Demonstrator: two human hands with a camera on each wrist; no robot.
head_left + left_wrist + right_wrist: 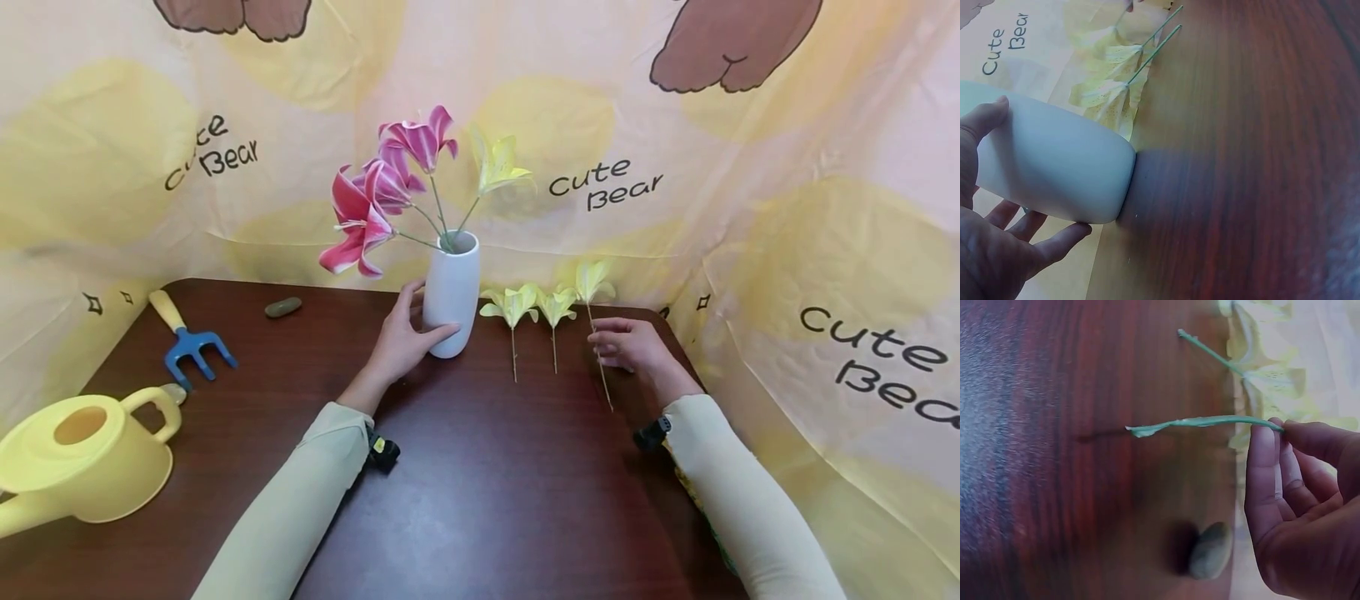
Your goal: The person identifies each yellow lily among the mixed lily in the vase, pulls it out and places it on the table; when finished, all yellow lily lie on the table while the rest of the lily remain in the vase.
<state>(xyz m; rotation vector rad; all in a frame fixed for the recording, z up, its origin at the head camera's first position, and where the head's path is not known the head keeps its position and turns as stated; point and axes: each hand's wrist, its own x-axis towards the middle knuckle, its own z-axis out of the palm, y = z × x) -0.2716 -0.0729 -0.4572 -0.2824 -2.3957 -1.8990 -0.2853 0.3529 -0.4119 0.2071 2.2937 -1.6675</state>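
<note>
My left hand holds the side of a white vase standing upright on the table, thumb in front and fingers around its left side. Three pink lilies and one yellow lily stand in the vase. Out to the right, my right hand pinches the stem of another yellow lily between thumb and fingers. In the right wrist view, that green stem hangs above the table, its cut end free. Two more yellow lilies, one nearer the vase and one beside it, lie near the back edge.
A blue hand fork and a yellow watering can are at the left. One stone lies near the back edge, another by the can. Below my right hand is a third stone. Printed cloth hangs behind.
</note>
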